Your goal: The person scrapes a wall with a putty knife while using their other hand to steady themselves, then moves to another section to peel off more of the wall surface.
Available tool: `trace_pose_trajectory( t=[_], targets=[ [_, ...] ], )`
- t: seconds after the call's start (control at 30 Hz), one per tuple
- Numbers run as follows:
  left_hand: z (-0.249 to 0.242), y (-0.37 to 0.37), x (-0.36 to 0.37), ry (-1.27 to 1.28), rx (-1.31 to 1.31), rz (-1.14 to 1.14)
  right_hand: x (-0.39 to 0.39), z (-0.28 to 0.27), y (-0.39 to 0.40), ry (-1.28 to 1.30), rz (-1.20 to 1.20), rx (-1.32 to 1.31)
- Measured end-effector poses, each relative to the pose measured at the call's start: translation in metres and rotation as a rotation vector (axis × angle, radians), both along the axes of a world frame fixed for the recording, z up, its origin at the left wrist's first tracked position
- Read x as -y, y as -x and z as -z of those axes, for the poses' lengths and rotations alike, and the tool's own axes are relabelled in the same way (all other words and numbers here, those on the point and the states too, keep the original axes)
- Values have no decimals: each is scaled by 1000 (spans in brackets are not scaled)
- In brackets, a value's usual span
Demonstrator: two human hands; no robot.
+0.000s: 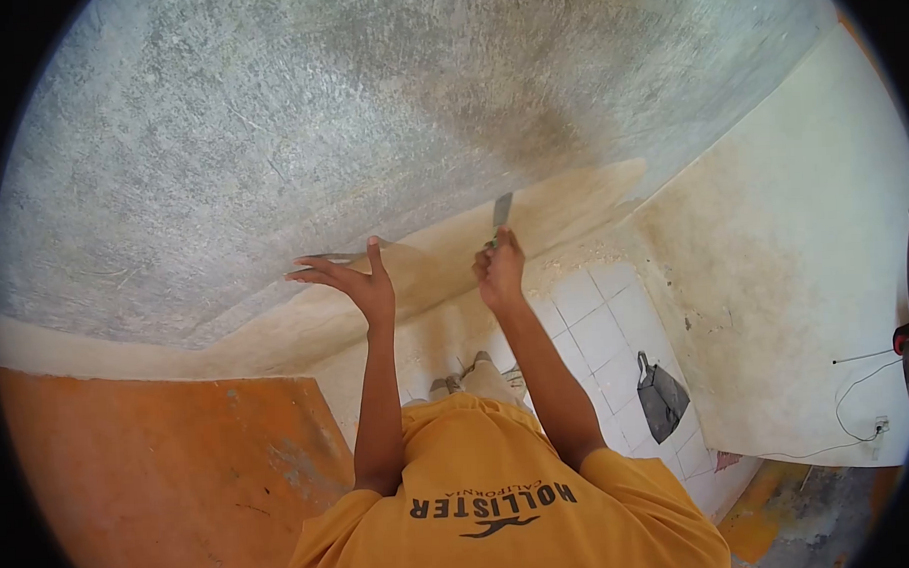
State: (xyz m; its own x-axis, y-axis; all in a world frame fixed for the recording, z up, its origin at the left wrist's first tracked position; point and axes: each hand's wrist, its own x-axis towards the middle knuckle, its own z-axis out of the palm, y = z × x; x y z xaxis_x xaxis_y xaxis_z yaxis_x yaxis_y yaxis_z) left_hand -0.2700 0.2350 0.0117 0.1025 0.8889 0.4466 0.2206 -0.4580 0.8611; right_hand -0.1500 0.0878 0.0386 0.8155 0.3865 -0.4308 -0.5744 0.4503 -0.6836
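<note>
My right hand (501, 270) is wrapped round the handle of a scraper (503, 208), its flat metal blade pointing up at the wall. The blade overlaps the lower edge of a rough grey wall patch (269, 120), where the pale smooth band (562, 202) begins. To the left, my left hand (349, 280) is open, thumb up and fingers stretched out beside the same wall, with nothing in it. A dark shadow lies along its fingers.
Below the wall are white floor tiles (596, 334) with scattered flakes and a grey dustpan (663, 401). An orange panel (170, 464) stands at lower left. On the right, a stained pale wall (784, 262) carries a cord (841, 411) running to a socket (881, 424).
</note>
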Motion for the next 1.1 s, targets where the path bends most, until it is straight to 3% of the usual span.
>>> trace_pose_trajectory(
  t=[0.07,0.17,0.27,0.47,0.57,0.67,0.77,0.97,1.1],
  targets=[
    [-4,1,0,0,16,27,4,12,-10,-17,9,26],
    [6,-1,-3,0,3,20,0,-16,17,24,-74,38],
    [4,-1,-1,33,-4,12,4,10,-11,3,23,37],
    [1,1,0,-12,-47,-2,1,-12,7,18,16,23],
    [1,6,-1,15,-31,53,3,3,-12,23,40,30],
    [12,5,-6,8,7,68,2,-19,10,43,-23,36],
    [12,4,-6,-23,29,74,8,12,-19,8,46,57],
    [12,6,-7,-39,-106,15,2,-16,3,66,3,32],
    [15,9,-7,-4,-49,66,7,12,-14,66,-2,80]
  ],
)
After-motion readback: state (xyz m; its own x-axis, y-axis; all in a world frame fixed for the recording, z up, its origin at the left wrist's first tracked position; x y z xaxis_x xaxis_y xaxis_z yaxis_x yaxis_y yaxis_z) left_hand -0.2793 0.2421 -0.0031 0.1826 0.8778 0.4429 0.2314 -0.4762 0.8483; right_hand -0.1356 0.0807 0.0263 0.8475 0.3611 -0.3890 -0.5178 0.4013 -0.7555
